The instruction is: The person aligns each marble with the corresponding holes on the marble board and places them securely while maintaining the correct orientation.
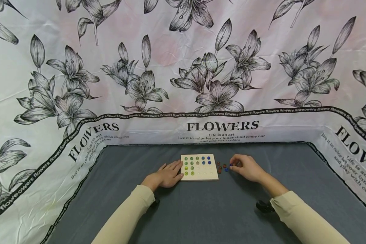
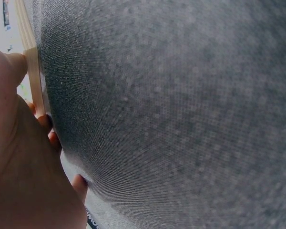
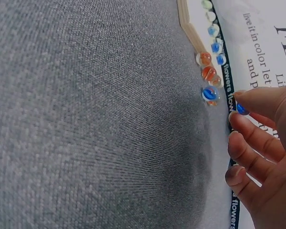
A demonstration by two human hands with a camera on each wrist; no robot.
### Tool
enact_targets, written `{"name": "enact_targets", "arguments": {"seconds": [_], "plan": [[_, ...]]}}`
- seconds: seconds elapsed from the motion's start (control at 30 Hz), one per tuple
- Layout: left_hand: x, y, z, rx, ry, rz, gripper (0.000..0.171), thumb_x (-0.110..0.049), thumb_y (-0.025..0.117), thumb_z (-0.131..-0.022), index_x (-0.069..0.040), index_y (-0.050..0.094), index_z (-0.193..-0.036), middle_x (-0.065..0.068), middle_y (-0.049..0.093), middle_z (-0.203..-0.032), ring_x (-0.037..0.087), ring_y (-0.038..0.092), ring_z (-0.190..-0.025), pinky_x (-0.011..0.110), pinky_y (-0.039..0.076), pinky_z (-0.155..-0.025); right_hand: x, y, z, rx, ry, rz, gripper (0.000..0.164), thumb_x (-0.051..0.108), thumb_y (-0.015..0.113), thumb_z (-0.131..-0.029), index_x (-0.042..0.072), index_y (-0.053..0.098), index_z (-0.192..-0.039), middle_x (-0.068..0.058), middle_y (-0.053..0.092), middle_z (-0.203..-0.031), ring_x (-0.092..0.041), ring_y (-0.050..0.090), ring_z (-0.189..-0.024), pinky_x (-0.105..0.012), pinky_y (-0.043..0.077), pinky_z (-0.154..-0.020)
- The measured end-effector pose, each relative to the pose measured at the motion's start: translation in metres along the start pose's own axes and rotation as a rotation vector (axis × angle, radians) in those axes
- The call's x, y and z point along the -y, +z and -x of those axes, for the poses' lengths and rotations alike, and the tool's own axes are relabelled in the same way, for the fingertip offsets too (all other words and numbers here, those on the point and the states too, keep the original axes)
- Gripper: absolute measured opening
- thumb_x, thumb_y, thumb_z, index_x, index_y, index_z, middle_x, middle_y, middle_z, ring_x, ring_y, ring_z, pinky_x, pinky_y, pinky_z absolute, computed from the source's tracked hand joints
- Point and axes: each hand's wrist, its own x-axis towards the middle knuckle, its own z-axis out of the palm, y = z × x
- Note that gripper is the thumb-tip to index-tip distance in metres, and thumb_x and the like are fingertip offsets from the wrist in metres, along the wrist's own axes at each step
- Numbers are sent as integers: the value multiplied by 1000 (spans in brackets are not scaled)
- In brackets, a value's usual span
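A pale wooden board (image 1: 201, 176) with rows of round hollows lies flat on the dark grey cloth. Green and yellowish marbles (image 1: 191, 163) sit in its left part, blue marbles (image 1: 206, 160) at its upper right; bare hollows show at the lower right. My left hand (image 1: 169, 175) rests on the cloth with fingers and thumb touching the board's left edge. Thumb and forefinger of my right hand (image 1: 246, 167) pinch a blue marble (image 3: 242, 109), just right of several loose marbles. Those are orange-red marbles (image 3: 209, 73) and a blue marble (image 3: 210, 93) beside the board.
Dark grey cloth (image 1: 201, 213) covers the table, with a black printed border. Behind it hangs a white and pink sheet (image 1: 158, 132) with flower drawings and lettering. A black object (image 1: 264, 206) shows at the right wrist.
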Motion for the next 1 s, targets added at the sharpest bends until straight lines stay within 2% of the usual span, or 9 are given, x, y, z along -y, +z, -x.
{"name": "enact_targets", "arguments": {"seconds": [0.53,0.67,0.87,1.0], "plan": [[-1,-1,3,-6,6,2,67,-52,28,-111,-21,7,-167,-2,6,-173,17,6,-159,51,5,-127,13,-3,6,-7,-26,-8,11,8,72,-96,4,70,-106,-1,66,-89,-14,57,-70,-29,47,-58],[-6,-6,8,3,8,-3,66,-50,27,-112,-20,7,-167,-1,6,-173,18,6,-159,50,5,-127,16,-2,6,-3,-36,-14,12,9,72,-96,4,70,-106,-1,66,-90,-14,57,-71,-30,47,-58],[-15,-14,22,-16,25,5,64,-46,29,-112,-15,13,-167,3,12,-172,21,12,-158,50,9,-127,20,-1,7,10,-53,-15,13,10,72,-96,4,70,-108,-2,67,-93,-12,60,-75,-30,50,-61],[-16,-15,24,-26,28,5,64,-46,30,-112,-15,15,-166,3,14,-172,20,13,-158,50,11,-127,23,-1,7,15,-62,-23,13,10,73,-96,4,70,-108,-1,67,-93,-13,60,-76,-30,51,-62]]}}
